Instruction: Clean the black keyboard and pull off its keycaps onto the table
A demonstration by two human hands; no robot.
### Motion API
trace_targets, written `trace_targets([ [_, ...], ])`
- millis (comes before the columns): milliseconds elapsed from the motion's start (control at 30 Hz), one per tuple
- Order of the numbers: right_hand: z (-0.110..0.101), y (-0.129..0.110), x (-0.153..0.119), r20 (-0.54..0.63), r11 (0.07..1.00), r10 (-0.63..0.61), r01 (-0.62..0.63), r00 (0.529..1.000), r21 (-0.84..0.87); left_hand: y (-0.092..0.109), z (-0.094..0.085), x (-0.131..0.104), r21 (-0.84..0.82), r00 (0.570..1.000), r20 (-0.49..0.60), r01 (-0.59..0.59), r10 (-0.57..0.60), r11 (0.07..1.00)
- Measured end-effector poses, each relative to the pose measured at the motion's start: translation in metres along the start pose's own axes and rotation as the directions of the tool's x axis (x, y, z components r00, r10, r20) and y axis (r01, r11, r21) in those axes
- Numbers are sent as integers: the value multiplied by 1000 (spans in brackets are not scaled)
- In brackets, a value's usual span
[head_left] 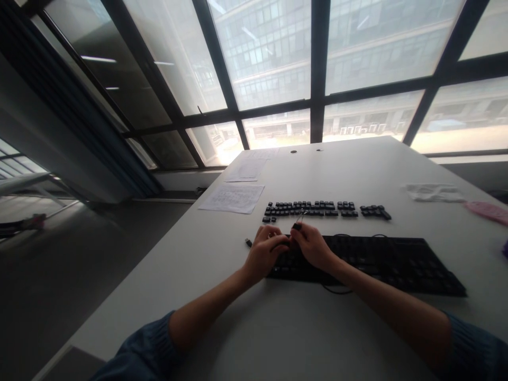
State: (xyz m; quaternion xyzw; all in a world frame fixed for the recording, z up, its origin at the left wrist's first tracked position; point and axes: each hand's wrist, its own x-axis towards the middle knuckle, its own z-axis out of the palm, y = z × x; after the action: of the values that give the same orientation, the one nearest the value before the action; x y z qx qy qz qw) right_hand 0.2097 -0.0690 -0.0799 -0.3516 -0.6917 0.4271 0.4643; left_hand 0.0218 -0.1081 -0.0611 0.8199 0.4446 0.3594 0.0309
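Observation:
A black keyboard (381, 262) lies on the white table, its left end partly covered by my hands. My right hand (313, 246) pinches a small black keycap puller (297, 226), whose thin wire loops point away from me. Beside it, my left hand (265, 250) is curled over the keyboard's left end with thumb and fingers drawn together; whatever is between them is hidden. Beyond the keyboard, loose black keycaps (304, 209) lie in rows, with another group of keycaps (375, 212) to the right. A USB plug (248, 242) rests just left of my left hand.
Written paper sheets (234, 198) lie at the table's left edge. A white cloth (432, 192) and a pink cloth (486, 211) lie at the right. The keyboard's cable (337, 291) loops out at its near edge. Large windows stand behind the table.

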Motion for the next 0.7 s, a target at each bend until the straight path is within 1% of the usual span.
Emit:
trace_targets([
  [67, 0, 1, 1, -37, 1000, 24, -24, 999, 6, -8, -1, 14, -53, 996, -67, 62, -65, 997],
  [100, 0, 2, 1, -49, 999, 34, -34, 998, 12, -14, 0, 23, -44, 993, -83, 84, -87, 996],
  [200, 1, 5, 3, -66, 998, 62, -60, 996, 27, -38, 6, 46, 71, 988, -90, 130, -123, 989],
  [233, 1, 6, 3, -66, 997, 72, -70, 995, 32, -48, 10, 52, 120, 987, -81, 151, -142, 981],
  [300, 1, 7, 4, -61, 996, 87, -85, 994, 39, -65, 19, 59, 195, 981, -29, 191, -189, 962],
  [400, 0, 8, 4, -46, 996, 86, -84, 995, 33, -82, 31, 60, 256, 973, 31, 214, -229, 943],
  [500, 0, 9, 4, -27, 997, 70, -70, 997, 14, -88, 36, 56, 278, 970, 56, 212, -236, 937],
  [700, 1, 10, 3, -4, 997, 77, -77, 997, 15, -88, 36, 55, 289, 965, 90, 210, -245, 934],
])
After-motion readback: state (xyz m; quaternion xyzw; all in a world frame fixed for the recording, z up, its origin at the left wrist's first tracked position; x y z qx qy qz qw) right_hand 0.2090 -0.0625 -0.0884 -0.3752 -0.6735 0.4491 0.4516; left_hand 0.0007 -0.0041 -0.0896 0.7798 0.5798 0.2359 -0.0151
